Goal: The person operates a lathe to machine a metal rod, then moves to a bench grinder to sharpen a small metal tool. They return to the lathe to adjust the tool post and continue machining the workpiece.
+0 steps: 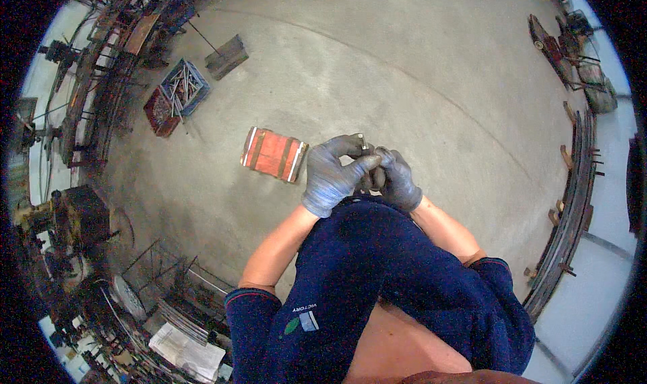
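Both my hands wear grey-blue work gloves and meet in front of my body. Between the thumb and fingers of my left hand is a small metal piece, its shiny end sticking out at the top; its exact kind is too small to make out. My right hand is closed right beside it, its fingertips against those of the left. Whatever the right fingers hold is hidden. On the floor just left of my hands stands a red box-shaped thing with dark bands and white strips along two edges.
Farther left, a blue crate of metal rods adjoins a dark red crate. A grey, dustpan-like thing lies beyond. Dark machinery and white paper sheets line the left; long bars run along the right wall.
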Demonstrator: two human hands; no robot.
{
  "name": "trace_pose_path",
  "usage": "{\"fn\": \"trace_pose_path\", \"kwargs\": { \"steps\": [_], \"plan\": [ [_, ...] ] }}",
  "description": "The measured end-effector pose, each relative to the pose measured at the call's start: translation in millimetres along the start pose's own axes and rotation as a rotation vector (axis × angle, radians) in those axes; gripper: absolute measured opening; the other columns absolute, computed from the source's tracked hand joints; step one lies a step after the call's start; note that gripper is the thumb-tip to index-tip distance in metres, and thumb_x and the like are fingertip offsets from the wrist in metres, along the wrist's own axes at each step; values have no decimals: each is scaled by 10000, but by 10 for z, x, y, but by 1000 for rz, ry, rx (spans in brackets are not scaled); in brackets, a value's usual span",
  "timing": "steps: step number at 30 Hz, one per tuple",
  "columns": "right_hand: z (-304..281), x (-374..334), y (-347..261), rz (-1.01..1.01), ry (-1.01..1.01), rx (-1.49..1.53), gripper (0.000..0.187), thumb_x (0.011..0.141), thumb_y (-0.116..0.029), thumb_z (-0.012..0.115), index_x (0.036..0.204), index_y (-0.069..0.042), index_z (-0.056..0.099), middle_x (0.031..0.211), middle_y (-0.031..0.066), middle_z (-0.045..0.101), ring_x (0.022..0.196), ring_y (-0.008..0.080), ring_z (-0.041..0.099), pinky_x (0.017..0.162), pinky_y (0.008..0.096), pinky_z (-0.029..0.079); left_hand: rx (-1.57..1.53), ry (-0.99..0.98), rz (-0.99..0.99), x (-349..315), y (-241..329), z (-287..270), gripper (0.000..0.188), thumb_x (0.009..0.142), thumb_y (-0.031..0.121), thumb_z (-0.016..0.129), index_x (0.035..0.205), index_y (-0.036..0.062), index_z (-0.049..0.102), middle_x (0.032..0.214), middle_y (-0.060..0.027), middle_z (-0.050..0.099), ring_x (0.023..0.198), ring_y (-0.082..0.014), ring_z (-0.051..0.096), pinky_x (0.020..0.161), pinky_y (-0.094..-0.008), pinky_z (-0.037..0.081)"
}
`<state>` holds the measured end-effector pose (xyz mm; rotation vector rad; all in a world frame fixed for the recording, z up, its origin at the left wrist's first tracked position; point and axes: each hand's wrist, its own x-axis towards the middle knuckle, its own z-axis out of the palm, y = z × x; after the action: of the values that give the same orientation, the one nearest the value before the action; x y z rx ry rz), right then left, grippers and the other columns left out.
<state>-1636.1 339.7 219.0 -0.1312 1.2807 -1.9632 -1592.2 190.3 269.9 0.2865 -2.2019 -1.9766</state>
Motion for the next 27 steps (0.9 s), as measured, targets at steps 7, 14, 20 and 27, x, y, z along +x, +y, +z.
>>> {"fn": "trace_pose_path", "kwargs": {
  "steps": [7,14,20,27],
  "plan": [
    [-51,16,-41,-33,70,-120,535,870,-419,517,469,-66,475,464,78,468,462,171,467,439,295,338,-69,-49,-85,65,95,52,156,700,121,745,773,11,663,789,-86,676,956,-205,629,822,-337,479],
    [-174,118,7,-17,31,-27,588,860,-475,506,437,-71,455,452,69,455,459,174,462,444,296,328,-9,-56,-74,214,83,98,160,699,137,750,744,16,655,788,-79,673,955,-214,630,823,-340,478],
    [-33,53,17,29,60,-25,568,865,-494,494,492,-65,506,459,62,474,457,159,456,443,290,332,124,-64,10,129,-23,13,187,700,159,745,778,8,668,793,-92,677,906,-198,642,806,-324,481],
    [-48,101,14,-111,76,-343,542,875,-484,481,571,-45,577,500,64,523,450,136,457,431,266,331,140,-71,19,138,40,-7,212,702,174,737,803,-3,678,810,-106,680,811,-179,642,767,-311,486]
  ]
}}
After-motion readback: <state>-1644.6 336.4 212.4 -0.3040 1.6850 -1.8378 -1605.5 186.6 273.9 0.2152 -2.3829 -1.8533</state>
